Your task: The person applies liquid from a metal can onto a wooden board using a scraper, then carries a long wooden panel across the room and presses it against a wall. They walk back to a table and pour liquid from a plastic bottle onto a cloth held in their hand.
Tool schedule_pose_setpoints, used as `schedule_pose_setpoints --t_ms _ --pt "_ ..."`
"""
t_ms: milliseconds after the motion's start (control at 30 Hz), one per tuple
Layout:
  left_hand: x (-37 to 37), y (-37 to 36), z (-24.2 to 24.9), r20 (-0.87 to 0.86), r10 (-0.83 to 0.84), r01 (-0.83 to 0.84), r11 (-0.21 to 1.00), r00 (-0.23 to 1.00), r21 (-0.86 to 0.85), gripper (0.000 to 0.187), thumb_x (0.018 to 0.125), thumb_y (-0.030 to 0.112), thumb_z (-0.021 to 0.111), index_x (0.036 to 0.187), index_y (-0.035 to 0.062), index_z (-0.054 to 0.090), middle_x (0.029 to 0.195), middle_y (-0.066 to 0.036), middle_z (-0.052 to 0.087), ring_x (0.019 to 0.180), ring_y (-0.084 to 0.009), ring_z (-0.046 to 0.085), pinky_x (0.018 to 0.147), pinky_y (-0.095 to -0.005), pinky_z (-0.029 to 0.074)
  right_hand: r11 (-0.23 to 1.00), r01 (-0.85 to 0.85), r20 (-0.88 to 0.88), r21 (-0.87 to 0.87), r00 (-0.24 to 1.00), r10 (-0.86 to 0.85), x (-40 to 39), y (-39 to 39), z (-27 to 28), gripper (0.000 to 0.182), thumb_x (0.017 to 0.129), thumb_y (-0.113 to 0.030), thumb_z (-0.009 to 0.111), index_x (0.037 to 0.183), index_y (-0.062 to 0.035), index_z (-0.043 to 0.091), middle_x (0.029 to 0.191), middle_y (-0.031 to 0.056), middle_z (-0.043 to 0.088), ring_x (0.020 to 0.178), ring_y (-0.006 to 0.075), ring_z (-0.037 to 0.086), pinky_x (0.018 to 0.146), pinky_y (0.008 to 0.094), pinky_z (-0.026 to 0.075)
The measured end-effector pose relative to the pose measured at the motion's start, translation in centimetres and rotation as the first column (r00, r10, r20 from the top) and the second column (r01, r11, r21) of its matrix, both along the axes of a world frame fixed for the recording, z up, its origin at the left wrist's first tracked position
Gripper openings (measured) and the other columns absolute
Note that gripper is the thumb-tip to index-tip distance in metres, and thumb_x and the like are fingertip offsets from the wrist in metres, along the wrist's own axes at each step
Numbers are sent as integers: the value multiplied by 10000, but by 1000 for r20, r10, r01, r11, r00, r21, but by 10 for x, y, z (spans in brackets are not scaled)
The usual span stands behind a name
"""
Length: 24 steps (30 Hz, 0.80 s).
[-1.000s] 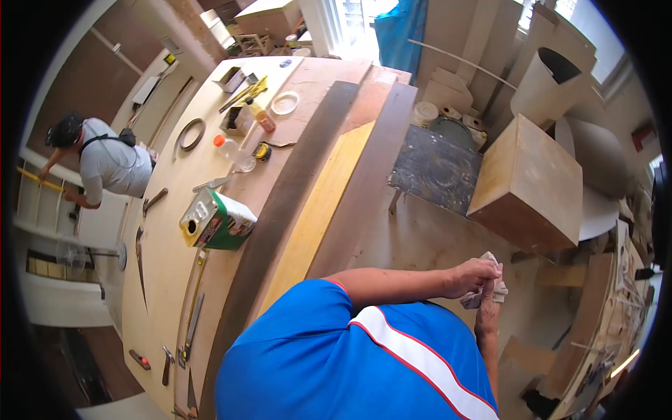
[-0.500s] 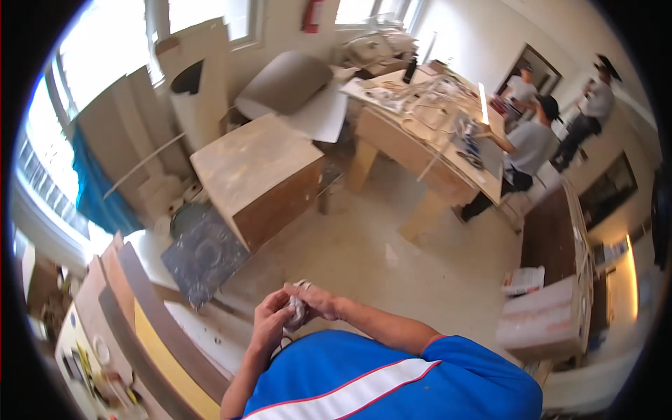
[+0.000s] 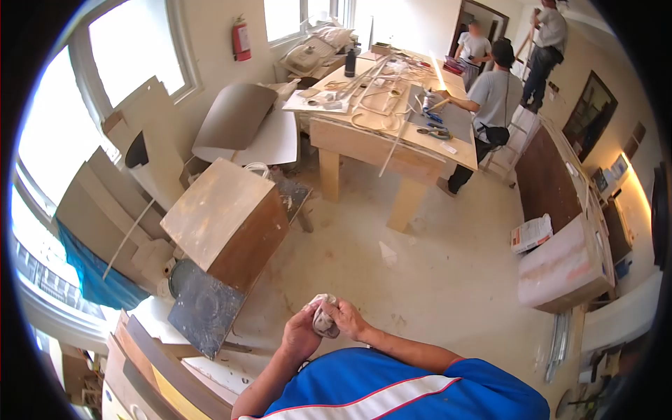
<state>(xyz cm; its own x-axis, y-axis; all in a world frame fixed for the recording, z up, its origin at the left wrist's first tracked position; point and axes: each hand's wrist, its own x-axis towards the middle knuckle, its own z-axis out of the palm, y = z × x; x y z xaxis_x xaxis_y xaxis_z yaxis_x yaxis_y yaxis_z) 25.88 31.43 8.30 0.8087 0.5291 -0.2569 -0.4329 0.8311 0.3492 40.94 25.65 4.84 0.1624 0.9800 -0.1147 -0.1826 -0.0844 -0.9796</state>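
A crumpled, whitish rag point(image 3: 324, 323) is bunched up in front of my blue shirt, between both hands. My left hand point(image 3: 301, 334) grips it from the left, with the fingers closed against the cloth. From the other side my right hand point(image 3: 348, 320) presses on it, thumb and fingers folded over its edge. Part of the cloth is hidden behind the fingers.
A wooden box point(image 3: 220, 210) rests on a dark stained board point(image 3: 206, 315). Leaning panels point(image 3: 150, 357) stand at lower left. Beyond is a workbench point(image 3: 378, 143) with pliers and strips, where a person point(image 3: 493, 94) works. Another person point(image 3: 549, 42) stands on a ladder point(image 3: 516, 136).
My view has swung, so the workbench and the people sit further left and higher. The rag stays in my hands, which have shifted their hold on it.
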Motion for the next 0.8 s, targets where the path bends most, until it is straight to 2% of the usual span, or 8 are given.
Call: schedule_pose_setpoints --t_ms 100,133,233,267,400,500,700,800 --pt "48 -5 2 -107 -110 125 982 988 139 372 966 208 535 1264 -12 569 1233 -118 637 1158 -248 604 1028 -407 450 979 201 196 16 960 -201 44 -19 10 455 979 -432 595 1144 -11 646 955 99 712 914 183 672 804 328 525" --pt "62 -9 13 -188 -112 147 972 976 185 339 982 149 518 1264 -34 559 1209 -125 644 1124 -249 626 1003 -399 475 972 231 319 42 919 -232 59 -25 13 444 967 -426 594 1067 3 650 935 186 709 873 286 698 755 372 530" --pt "99 -14 14 -289 -215 291 924 933 250 313 987 93 505 1263 -47 554 1177 -127 655 1074 -247 650 967 -383 502 990 114 523 -84 851 -54 110 -43 14 434 965 -412 598 1088 0 662 957 192 714 872 267 706 756 363 533" --pt "109 -15 12 -319 -271 350 910 908 222 310 983 96 533 1258 -44 563 1151 -115 666 1049 -229 661 949 -372 514 994 101 548 -27 833 -70 124 -51 16 424 943 -416 613 1025 -4 669 911 226 696 831 361 697 716 399 533" --pt "157 -31 12 -671 -242 562 766 701 312 322 953 204 633 1208 8 633 1079 -54 679 942 -155 640 847 -300 504 998 -1 777 55 628 -42 175 -78 2 400 893 -425 640 832 -30 620 801 188 635 772 407 630 670 469 501" --pt "194 -34 16 -852 -119 795 443 509 413 316 933 274 667 1135 32 686 995 -23 668 880 -113 584 769 -265 462 998 -15 787 58 616 -37 208 -95 -6 358 879 -398 646 817 -47 621 845 188 631 798 401 638 676 477 503" --pt "266 -39 25 -840 -30 819 244 542 520 418 919 373 663 1074 -11 718 958 -83 710 888 -155 619 802 -331 494 998 48 671 26 739 -53 266 -111 -2 324 866 -340 677 754 -51 583 780 148 616 740 375 610 629 434 480" --pt "292 -34 9 -753 -180 767 285 633 576 396 917 357 674 1086 2 726 957 -67 705 889 -137 605 801 -302 481 996 86 596 -4 801 -66 284 -119 -6 270 848 -279 706 777 -37 608 794 151 631 728 343 618 634 403 481"
